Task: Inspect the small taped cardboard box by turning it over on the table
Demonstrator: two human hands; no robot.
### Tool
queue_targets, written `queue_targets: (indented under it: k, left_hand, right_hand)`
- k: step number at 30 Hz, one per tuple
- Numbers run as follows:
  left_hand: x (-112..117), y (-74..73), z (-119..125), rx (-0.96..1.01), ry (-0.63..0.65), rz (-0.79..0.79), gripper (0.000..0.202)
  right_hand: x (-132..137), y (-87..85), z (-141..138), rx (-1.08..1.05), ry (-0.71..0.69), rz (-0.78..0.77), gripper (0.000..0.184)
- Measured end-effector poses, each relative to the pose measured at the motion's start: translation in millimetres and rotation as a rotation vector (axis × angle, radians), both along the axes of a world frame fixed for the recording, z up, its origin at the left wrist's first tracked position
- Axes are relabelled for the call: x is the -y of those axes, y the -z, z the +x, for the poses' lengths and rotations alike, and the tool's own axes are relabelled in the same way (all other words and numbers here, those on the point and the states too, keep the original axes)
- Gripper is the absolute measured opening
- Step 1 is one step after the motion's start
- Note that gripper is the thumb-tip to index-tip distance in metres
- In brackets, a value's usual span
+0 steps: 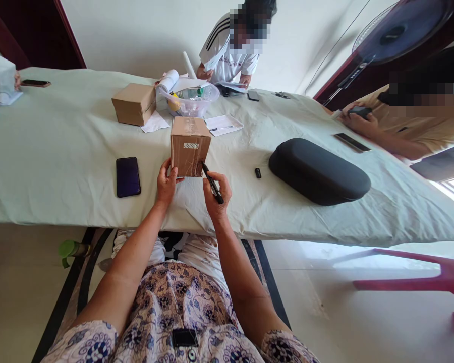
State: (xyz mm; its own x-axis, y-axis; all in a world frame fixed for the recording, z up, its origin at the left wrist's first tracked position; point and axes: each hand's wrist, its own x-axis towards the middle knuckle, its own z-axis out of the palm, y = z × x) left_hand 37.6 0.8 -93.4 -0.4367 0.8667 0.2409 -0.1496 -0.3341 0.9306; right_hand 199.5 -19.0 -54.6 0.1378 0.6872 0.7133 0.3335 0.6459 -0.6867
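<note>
A brown cardboard box (190, 156) with tape over its top and a small patterned white label stands in front of me, its front face turned my way. My left hand (166, 184) grips the lower left corner of this box, thumb on the front. In my right hand (218, 195) is a black marker (213, 187), slanted up to the left. Its tip meets the front face close to the lower right edge. Any mark under the tip is too small to make out.
On the cloth-covered table (60, 176) lie a phone (128, 177), a black case (320, 171) and a small black object (258, 173). Farther back are a second box (133, 104), a filled plastic basket (192, 106) and a paper with a pen (224, 125). Other people sit around.
</note>
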Motion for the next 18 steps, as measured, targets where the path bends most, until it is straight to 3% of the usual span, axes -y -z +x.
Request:
queue_targets:
  k: [4,9,14,18]
  left_hand:
    - [-1,1.7,0,0.0,0.004,0.01,0.069]
    - [-2,3.4,-2,0.019,-0.025,0.019,0.067]
    - [-2,6.0,-3,0.016,-0.024,0.016,0.063]
    - [-3,7.3,-3,0.03,-0.015,0.005,0.064]
  right_hand:
    - [0,5.3,4,-0.089,0.163,-0.083,0.013]
    - [3,9.8,3,-0.035,-0.028,-0.217,0.018]
    - [2,2.0,4,-0.198,-0.037,-0.231,0.023]
    - [-4,-2.8,7,-0.329,-0.206,-0.325,0.022]
